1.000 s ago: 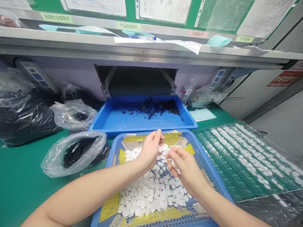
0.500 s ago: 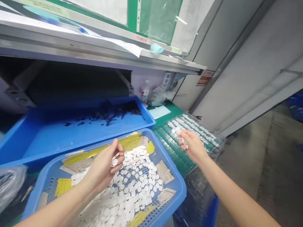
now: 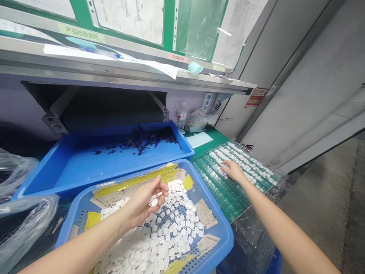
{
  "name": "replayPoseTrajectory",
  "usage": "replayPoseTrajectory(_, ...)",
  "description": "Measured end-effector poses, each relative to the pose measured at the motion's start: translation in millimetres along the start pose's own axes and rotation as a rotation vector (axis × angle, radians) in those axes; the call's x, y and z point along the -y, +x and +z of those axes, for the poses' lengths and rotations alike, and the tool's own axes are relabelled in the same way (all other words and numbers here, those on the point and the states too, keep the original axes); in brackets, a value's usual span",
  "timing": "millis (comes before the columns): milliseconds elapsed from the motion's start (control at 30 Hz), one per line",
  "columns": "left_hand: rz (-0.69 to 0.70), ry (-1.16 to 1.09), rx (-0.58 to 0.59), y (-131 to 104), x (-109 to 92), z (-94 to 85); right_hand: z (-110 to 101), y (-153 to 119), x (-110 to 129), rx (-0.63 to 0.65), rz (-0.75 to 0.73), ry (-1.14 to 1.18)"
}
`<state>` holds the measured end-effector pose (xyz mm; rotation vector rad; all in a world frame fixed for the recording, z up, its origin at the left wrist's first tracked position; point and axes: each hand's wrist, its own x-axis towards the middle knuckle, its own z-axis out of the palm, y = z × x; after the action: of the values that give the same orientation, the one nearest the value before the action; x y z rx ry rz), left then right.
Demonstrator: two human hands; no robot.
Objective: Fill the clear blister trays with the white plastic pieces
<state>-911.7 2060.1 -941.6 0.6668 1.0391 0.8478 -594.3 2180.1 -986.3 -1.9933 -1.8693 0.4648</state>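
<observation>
Small white rounded-square plastic caps (image 3: 182, 228) lie heaped in a blue perforated basket (image 3: 225, 232) below me. Over this heap my left hand (image 3: 152, 198) is curled palm-up around a few white caps, which show between the thumb and fingers. To the right, a clear plastic tray (image 3: 213, 179) with rows of pockets lies on the green surface, its far rows filled with white caps. My right hand (image 3: 232, 170) is at this tray, fingers bent down around white caps at the edge of the filled rows. Its fingertips are partly hidden.
Behind the basket, a shallow blue bin (image 3: 74, 160) holds thin black pieces (image 3: 142, 140). A bottle (image 3: 181, 116), a plastic bag (image 3: 196, 121) and a pale sheet (image 3: 199, 139) stand or lie beyond the tray. A metal shelf (image 3: 128, 70) crosses above; clear plastic bags (image 3: 31, 213) hang at left.
My right hand has lowered from above the tray to its pockets, with caps in its fingers. My left hand stays over the basket, more caps showing in it. The view has shifted left and up.
</observation>
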Motion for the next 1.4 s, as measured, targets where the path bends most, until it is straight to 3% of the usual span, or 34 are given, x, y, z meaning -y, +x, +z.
replayPoseTrajectory(233,0.015,-0.011,-0.017,2,1,-1.3,-3,12,7,0.039,-0.175,-0.117)
replayPoseTrajectory(467,-0.022,-0.020,0.036,1,-1,-3.3,-9,13,8,-0.065,-0.188,-0.153)
replayPoseTrajectory(567,-0.022,-0.016,0.045,-1,-2,-2.3,-10,6,26,-0.122,-0.208,-0.118)
replayPoseTrajectory(700,-0.017,-0.035,0.024,-3,-4,0.0,-3,-25,77,-0.135,-0.287,-0.004)
replayPoseTrajectory(767,0.009,-0.039,0.024,-3,-5,0.4,3,-50,107,-0.009,-0.367,0.082)
replayPoseTrajectory(900,0.126,-0.104,-0.033,0,-3,-1.2,20,-103,155,0.610,-0.497,0.232)
replayPoseTrajectory(967,0.191,-0.167,-0.084,2,-3,-2.5,33,-122,171,0.772,-0.451,0.321)
replayPoseTrajectory(1100,0.280,-0.291,-0.071,6,-2,-5.5,59,-135,192,0.836,-0.201,0.596)
replayPoseTrajectory(1200,0.359,-0.328,-0.079,7,0,-7.5,70,-135,199,0.854,-0.105,0.739)
replayPoseTrajectory(1300,0.417,-0.362,-0.108,7,0,-8.8,69,-134,201,0.919,-0.086,0.843)
replayPoseTrajectory(1400,0.430,-0.376,-0.122,6,0,-9.9,53,-136,196,0.959,-0.102,0.873)
